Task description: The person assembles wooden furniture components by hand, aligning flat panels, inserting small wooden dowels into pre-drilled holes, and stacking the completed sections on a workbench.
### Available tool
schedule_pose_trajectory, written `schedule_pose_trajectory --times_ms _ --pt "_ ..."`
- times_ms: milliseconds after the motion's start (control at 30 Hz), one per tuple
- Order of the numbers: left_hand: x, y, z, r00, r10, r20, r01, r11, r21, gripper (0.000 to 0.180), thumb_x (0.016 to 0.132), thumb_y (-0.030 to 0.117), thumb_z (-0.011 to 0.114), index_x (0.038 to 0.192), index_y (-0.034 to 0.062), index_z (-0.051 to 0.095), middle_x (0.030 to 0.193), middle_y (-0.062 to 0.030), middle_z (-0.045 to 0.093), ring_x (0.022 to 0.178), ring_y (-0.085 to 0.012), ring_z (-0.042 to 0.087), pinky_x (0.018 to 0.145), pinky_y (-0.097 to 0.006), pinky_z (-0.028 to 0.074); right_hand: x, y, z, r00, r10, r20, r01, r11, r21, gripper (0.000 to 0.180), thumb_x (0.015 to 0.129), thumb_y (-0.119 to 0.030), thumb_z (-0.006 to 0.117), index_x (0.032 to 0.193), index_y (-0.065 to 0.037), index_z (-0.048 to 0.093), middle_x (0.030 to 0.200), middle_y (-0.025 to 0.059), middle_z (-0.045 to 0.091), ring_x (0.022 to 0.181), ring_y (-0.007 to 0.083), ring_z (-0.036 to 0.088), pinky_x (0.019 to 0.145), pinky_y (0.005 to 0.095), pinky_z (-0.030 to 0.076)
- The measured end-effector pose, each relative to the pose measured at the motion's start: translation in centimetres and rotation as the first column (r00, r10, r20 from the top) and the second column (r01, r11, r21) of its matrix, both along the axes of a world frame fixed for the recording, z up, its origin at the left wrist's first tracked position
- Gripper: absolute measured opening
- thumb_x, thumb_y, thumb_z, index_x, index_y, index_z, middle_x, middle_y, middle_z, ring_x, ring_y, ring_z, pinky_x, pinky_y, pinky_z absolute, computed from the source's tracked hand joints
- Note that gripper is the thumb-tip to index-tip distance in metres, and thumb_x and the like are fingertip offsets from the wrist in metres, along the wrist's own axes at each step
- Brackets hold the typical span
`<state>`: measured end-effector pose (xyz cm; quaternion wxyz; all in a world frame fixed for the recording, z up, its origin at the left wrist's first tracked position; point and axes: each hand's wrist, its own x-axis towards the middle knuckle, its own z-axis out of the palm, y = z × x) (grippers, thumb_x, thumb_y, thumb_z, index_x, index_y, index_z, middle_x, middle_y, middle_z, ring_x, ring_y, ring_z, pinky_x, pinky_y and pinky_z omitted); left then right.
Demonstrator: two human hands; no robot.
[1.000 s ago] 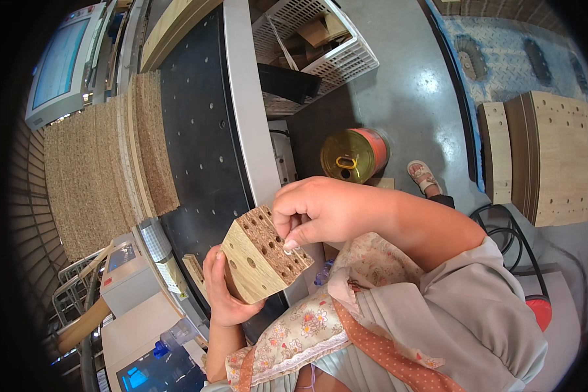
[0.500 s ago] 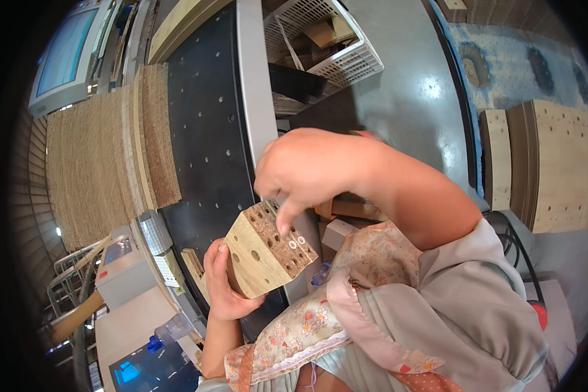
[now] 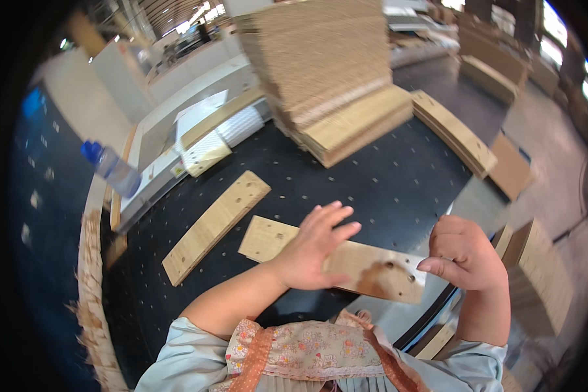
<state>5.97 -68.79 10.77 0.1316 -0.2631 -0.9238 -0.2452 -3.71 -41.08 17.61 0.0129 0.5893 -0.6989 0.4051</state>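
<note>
A long light wooden board (image 3: 372, 264) with drilled holes lies on the black table with small light dots (image 3: 379, 202), its right end by the table's front edge. Across its middle rests my left hand (image 3: 310, 251), open, fingers spread and pointing away from me. My right hand (image 3: 467, 255) is at the board's right end, fingers curled into a fist and thumb pointing at the end face. Whatever the curled fingers may hold is hidden. To the left lies a second, similar board (image 3: 215, 225), apart from the first and slanted.
A tall stack of brown sheets (image 3: 320, 59) stands behind, with pale boards (image 3: 359, 124) at its foot. Another drilled board (image 3: 454, 134) lies far right. A clear bottle with blue cap (image 3: 111, 170) is at left. Stacked panels (image 3: 542, 274) stand at the right.
My view has turned toward the table. The drilled wooden block earlier in my left hand is no longer held up; that hand now lies spread on a board. My right hand has moved to its end.
</note>
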Motion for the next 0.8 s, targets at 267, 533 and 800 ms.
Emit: schedule_pose_trajectory --times_ms 267,533,800 --pt "4.4 -24.2 -4.4 0.446 0.895 0.011 -0.78 0.383 0.494 0.054 0.069 0.018 0.074 0.116 0.004 0.051 0.115 -0.0181 0.053 0.11 -0.034 0.05 0.095 -0.039 0.04 -1.4 -21.2 5.3 0.932 0.278 -0.234 -0.206 0.935 0.288 0.006 0.076 -0.006 0.062 0.079 -0.006 0.057 0.076 0.0121 0.056 0.076 0.0336 0.055 0.068 0.0409 0.046" --pt "-3.0 -33.5 -7.1 0.22 0.792 0.57 -0.754 -0.233 0.614 0.087 0.062 0.01 0.075 0.137 -0.0015 0.032 0.136 -0.0224 0.038 0.127 -0.0326 0.038 0.103 -0.036 0.035 -8.9 -44.5 -6.7 0.946 -0.323 -0.021 0.311 0.889 0.335 0.029 0.074 -0.01 0.07 0.096 -0.005 0.051 0.095 0.0181 0.061 0.091 0.0321 0.061 0.075 0.0383 0.05" --pt "-4.7 -33.1 -7.8 0.649 0.551 0.525 -0.365 -0.379 0.85 0.059 0.065 -0.012 0.057 0.123 -0.0052 0.046 0.116 -0.0147 0.056 0.105 -0.0221 0.054 0.092 -0.03 0.04 -8.9 -51.3 -9.6 0.772 -0.231 0.591 0.206 0.972 0.111 0.028 0.071 0.007 0.064 0.092 -0.005 0.049 0.08 0.0 0.047 0.073 0.0109 0.045 0.067 0.0246 0.041"
